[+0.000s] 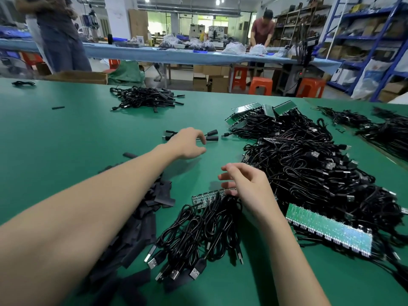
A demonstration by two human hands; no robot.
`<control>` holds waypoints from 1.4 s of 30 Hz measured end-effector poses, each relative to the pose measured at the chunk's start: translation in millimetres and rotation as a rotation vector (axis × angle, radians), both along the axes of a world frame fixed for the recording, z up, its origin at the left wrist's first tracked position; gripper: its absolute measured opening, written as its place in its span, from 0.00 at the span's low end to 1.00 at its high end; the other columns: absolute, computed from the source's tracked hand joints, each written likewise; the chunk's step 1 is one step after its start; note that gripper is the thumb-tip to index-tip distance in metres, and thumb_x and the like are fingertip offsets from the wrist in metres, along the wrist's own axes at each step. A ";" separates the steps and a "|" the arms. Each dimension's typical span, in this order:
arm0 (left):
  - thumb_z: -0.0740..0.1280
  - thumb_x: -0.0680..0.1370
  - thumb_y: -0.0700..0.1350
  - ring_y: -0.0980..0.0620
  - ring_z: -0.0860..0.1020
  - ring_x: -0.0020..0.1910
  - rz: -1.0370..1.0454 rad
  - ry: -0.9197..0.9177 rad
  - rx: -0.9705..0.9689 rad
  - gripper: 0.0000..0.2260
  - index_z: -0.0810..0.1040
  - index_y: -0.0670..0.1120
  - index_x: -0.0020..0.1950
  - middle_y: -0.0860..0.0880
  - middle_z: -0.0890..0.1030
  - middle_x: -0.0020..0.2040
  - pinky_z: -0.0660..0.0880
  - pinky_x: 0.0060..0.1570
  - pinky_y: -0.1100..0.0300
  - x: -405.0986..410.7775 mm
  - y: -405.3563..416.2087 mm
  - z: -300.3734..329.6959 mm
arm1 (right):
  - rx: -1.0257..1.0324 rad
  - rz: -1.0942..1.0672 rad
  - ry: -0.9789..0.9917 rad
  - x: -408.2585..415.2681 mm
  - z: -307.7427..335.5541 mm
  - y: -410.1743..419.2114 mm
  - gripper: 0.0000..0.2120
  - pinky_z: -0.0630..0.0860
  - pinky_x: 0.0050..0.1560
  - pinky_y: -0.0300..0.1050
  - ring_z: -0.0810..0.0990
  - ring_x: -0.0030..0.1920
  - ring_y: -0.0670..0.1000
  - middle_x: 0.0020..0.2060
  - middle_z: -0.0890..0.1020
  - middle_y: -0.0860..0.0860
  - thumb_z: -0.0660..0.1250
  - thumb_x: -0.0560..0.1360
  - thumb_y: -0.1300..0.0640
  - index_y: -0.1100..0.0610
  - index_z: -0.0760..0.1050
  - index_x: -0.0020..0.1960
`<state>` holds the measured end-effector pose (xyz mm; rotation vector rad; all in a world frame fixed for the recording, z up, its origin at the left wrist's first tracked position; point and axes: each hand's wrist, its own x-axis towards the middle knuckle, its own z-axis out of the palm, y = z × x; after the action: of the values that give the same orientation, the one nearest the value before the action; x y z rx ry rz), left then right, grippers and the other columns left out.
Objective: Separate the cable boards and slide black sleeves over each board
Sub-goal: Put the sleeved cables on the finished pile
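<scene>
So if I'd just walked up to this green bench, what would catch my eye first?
Probably the big tangle of black cables heaped on the right of the green table, with a shiny green board strip at its near edge. Then the loose black sleeves piled lower left, under the left forearm.

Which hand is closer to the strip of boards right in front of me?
Right. The right hand has its fingers at the board strip; the left hand reaches past it toward the sleeved cables.

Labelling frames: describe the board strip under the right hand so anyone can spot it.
On the green table, go to the right hand. Its fingers rest on a dark board strip crowning a separate bundle of USB cables. The other strips are brighter green, lying in the big heap.
</scene>
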<state>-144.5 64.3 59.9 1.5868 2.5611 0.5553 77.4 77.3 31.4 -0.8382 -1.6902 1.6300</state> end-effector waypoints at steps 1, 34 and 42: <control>0.70 0.78 0.49 0.48 0.76 0.61 -0.007 -0.064 0.042 0.10 0.81 0.49 0.59 0.46 0.80 0.63 0.71 0.65 0.55 7.7 -5.7 -0.2 | 0.032 -0.017 -0.021 0.7 0.0 1.2 0.08 0.77 0.39 0.43 0.82 0.37 0.48 0.38 0.87 0.50 0.67 0.80 0.54 0.56 0.83 0.47; 0.55 0.82 0.64 0.55 0.71 0.26 0.263 -0.290 0.612 0.26 0.74 0.55 0.28 0.56 0.72 0.22 0.62 0.29 0.57 115.1 -89.4 -9.1 | -0.024 0.290 -0.123 8.2 44.0 -18.3 0.05 0.79 0.35 0.37 0.73 0.29 0.42 0.33 0.79 0.48 0.76 0.72 0.59 0.57 0.81 0.43; 0.56 0.83 0.62 0.45 0.73 0.26 0.316 -0.343 0.730 0.35 0.66 0.40 0.24 0.44 0.71 0.21 0.73 0.34 0.49 114.0 -90.3 -15.5 | -0.122 0.432 -0.046 10.7 42.3 -20.3 0.11 0.78 0.36 0.37 0.72 0.30 0.44 0.34 0.75 0.52 0.79 0.62 0.54 0.56 0.82 0.42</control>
<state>-30.4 -26.0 44.3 1.0464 2.4669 1.7753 88.1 56.9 73.6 -0.5951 -1.9155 2.0291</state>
